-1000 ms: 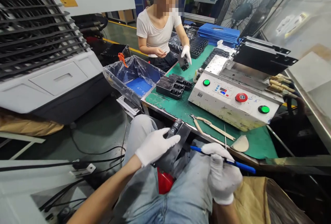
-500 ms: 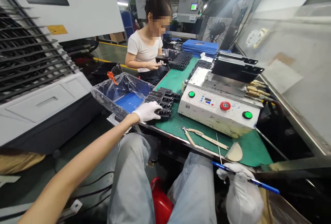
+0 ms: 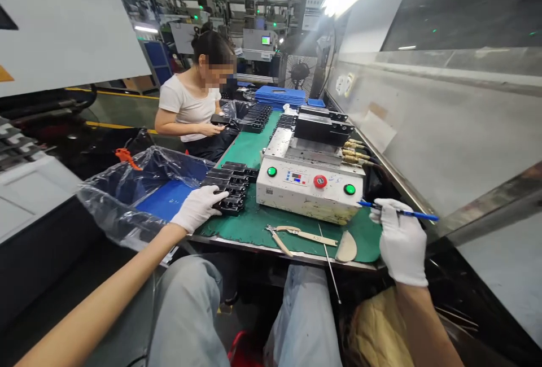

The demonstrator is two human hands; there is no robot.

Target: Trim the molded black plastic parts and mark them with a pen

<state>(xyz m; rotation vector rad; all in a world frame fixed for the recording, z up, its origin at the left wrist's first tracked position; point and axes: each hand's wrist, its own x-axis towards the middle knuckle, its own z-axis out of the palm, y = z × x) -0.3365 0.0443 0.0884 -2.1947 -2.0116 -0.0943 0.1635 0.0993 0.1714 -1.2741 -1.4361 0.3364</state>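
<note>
My gloved left hand [image 3: 199, 209] rests at the near end of a row of black plastic parts [image 3: 231, 178]. Its fingers curl over the nearest black plastic part [image 3: 232, 207], which lies on the green mat. Over the table's right front corner, my gloved right hand [image 3: 400, 237] is closed round a slim blue pen [image 3: 419, 215] held nearly level. The pen's thin end points left, towards the white machine [image 3: 307, 200]. Beige-handled nippers [image 3: 279, 237] and a thin metal rod [image 3: 329, 265] lie near the front edge, beside a beige half-round piece [image 3: 346, 247].
The machine has green buttons, a red button and black parts [image 3: 322, 129] on top. Left of the table, a plastic-lined bin [image 3: 114, 209] has a blue bottom. A co-worker [image 3: 190, 101] sits beyond it, holding a black part. Blue sheets [image 3: 279, 96] are stacked at the back.
My right hand has risen with the pen from below the table edge to beside the machine's right side. My left hand stays at the nearest black part. The view has turned right and tilted up.
</note>
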